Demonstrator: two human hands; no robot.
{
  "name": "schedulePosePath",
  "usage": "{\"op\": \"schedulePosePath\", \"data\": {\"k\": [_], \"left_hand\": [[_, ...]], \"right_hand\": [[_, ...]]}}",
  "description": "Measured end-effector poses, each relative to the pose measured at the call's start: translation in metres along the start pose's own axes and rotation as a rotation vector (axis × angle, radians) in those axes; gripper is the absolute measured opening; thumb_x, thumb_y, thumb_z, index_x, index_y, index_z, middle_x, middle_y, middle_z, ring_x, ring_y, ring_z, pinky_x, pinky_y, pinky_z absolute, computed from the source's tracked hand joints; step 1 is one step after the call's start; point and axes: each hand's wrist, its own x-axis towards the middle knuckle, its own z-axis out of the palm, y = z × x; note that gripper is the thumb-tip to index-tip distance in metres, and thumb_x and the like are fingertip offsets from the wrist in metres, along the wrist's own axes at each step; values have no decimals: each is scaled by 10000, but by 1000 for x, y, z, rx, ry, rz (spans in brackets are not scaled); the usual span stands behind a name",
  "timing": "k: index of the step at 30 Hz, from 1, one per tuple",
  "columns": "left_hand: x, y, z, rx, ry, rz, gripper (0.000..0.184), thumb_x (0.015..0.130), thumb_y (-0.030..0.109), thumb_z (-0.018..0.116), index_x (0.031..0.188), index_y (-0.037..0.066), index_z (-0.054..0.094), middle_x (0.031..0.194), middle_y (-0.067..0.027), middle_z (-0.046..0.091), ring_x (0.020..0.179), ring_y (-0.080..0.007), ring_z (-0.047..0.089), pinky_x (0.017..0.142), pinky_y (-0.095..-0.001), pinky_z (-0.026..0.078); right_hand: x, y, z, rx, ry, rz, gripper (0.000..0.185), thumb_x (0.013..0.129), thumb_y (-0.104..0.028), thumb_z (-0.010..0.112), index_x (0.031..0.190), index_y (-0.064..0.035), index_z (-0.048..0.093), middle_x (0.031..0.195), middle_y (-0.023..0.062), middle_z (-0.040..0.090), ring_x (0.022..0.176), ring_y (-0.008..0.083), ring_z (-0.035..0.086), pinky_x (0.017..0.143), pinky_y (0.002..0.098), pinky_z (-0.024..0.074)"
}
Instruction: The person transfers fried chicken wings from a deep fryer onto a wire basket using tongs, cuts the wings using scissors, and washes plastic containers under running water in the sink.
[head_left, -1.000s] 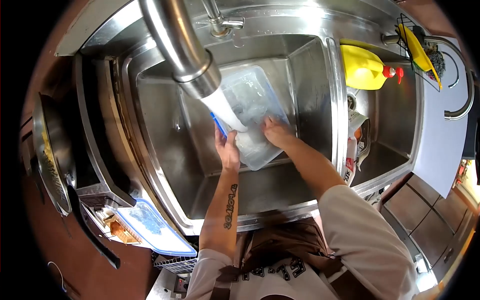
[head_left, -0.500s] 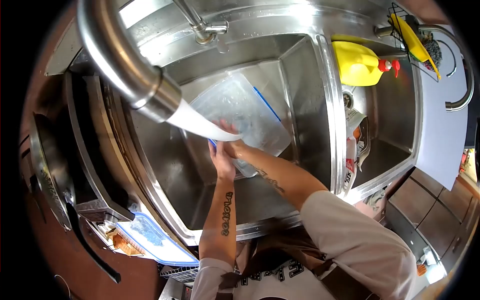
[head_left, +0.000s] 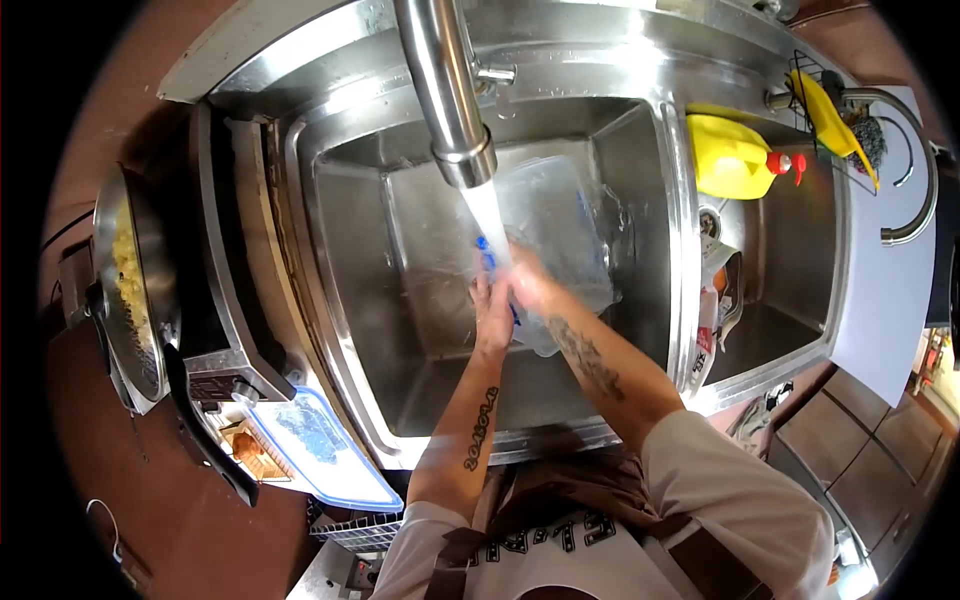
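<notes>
A clear plastic container (head_left: 565, 235) with blue edging is tilted in the large steel sink (head_left: 400, 260). White water pours from the thick metal faucet (head_left: 465, 160) over its near-left edge and my hands. My left hand (head_left: 492, 312) grips the container's blue-edged left side, fingers closed on it. My right hand (head_left: 527, 278) is at the same edge beside the stream, inside or against the container; splashing water and blur hide its fingers.
A yellow jug (head_left: 728, 157) with a red cap and a plastic package (head_left: 712, 310) are in the right basin. At the left stands a pan (head_left: 135, 290) with yellow food. A blue-rimmed lid or container (head_left: 325, 450) lies at lower left. A wire rack (head_left: 825, 115) hangs upper right.
The container has turned and shifted between frames, and my right hand has moved from its right side to its left edge. The view has shifted, placing the faucet differently.
</notes>
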Motion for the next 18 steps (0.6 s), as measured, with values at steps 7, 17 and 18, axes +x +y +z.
{"op": "schedulePosePath", "data": {"k": [7,17,18], "left_hand": [[6,40,11,389,160,202,885,747,264,770,1509,149,335,1188,-241,531,1173,-355,498,1002,-416,416],[9,33,-1,-165,46,138,704,772,7,706,1414,-51,423,1125,-123,660,997,-185,612,883,-282,476],[5,38,-1,-268,31,130,682,783,-9,692,1408,-63,423,1129,-112,655,1000,-182,609,887,-281,474]], "right_hand": [[-82,39,-43,-436,-346,228,331,1006,-321,457,1143,-73,628,1086,16,618,973,134,562,881,314,446],[16,94,-171,-1382,-98,-649,311,948,-185,499,1210,-46,590,1131,197,624,1056,331,586,956,414,442],[41,106,-174,-1074,-4,-552,342,944,-185,499,1250,-48,565,1170,201,606,1092,334,568,980,415,429]]}}
